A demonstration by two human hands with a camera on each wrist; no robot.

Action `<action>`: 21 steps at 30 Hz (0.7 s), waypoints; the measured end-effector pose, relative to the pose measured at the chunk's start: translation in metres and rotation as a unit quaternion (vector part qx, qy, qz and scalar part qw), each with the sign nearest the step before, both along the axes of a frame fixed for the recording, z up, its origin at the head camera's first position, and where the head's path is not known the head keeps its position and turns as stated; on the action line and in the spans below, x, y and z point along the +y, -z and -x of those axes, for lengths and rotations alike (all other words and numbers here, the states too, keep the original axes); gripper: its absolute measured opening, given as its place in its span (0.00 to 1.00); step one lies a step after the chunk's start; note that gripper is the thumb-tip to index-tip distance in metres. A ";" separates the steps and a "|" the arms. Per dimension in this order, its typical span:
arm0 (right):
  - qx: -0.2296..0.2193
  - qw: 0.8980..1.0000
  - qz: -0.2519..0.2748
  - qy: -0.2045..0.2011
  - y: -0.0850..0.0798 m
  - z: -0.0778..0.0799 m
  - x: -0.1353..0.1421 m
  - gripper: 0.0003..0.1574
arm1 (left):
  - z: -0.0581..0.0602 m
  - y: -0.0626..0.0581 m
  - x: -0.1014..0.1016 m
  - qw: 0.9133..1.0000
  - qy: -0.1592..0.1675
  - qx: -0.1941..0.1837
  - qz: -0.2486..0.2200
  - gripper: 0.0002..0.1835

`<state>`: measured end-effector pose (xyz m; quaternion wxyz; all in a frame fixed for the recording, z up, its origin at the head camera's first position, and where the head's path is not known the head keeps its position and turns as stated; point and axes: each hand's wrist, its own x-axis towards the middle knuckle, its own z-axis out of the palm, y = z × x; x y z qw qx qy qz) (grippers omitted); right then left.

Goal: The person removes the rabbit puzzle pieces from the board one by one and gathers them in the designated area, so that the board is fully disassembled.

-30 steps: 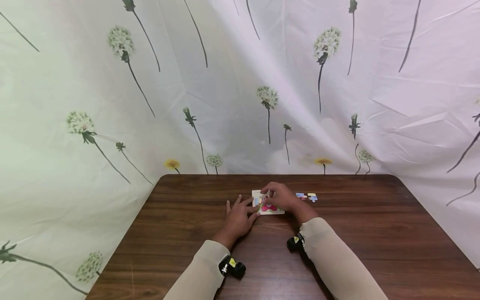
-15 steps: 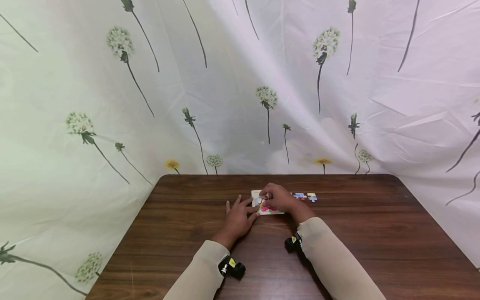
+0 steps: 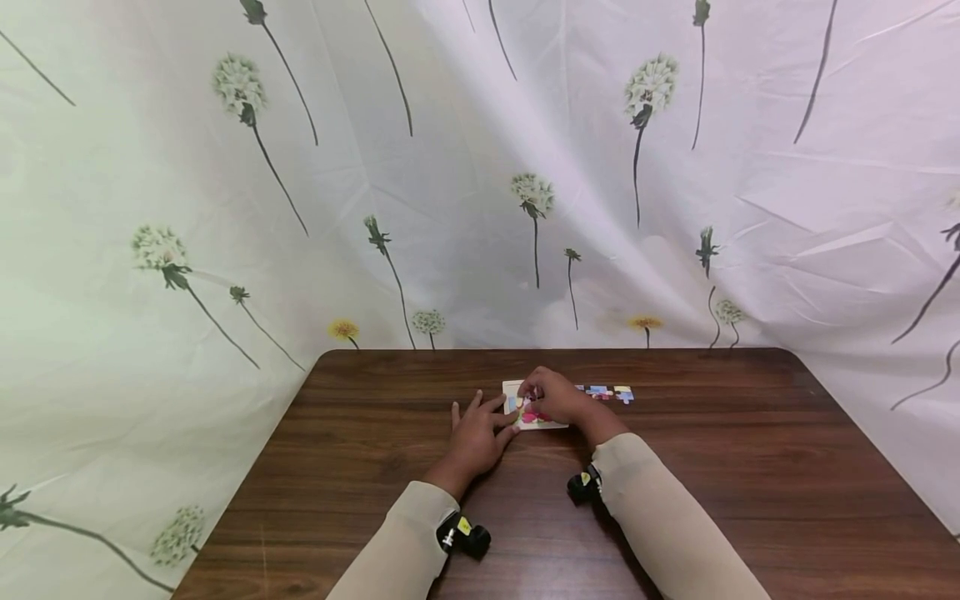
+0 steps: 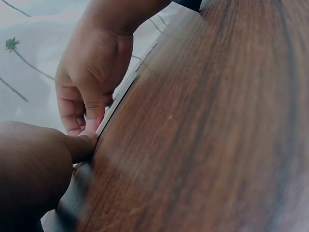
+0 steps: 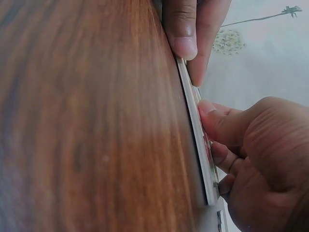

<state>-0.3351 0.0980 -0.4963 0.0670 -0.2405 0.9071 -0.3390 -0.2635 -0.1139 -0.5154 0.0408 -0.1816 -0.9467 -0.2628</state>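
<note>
A small jigsaw puzzle board (image 3: 546, 426) with a white border and a pink, green and blue picture lies near the far side of the table. My left hand (image 3: 477, 435) rests at its left edge, fingers spread, with fingertips on the border. Over the middle of the board bends my right hand (image 3: 558, 397); its curled thumb and fingers pinch a small puzzle piece low against the picture, mostly hidden by the fingers. In the right wrist view, the right hand (image 5: 270, 150) touches the top of the board, and the left thumb (image 5: 183, 36) presses its near edge.
Several loose puzzle pieces (image 3: 624, 394) in blue, yellow and pink lie in a row to the right of the board, partly behind the right hand. The brown wooden table (image 3: 360, 450) ends at a dandelion-print cloth (image 3: 465, 208).
My right hand has shifted slightly left over the board, uncovering more of the loose pieces behind it. The left hand has stayed in place.
</note>
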 end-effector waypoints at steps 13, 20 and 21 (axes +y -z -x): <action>-0.005 1.000 0.010 0.007 0.001 0.001 -0.002 0.11 | 0.000 0.000 -0.001 1.000 0.001 0.000 -0.004 0.19; 0.012 0.999 0.037 0.005 0.003 0.001 0.000 0.12 | 0.000 0.000 0.000 1.000 -0.001 0.000 -0.005 0.18; 0.013 0.999 0.041 0.007 0.003 0.001 0.000 0.12 | 0.000 0.000 0.000 1.000 -0.002 -0.001 -0.006 0.18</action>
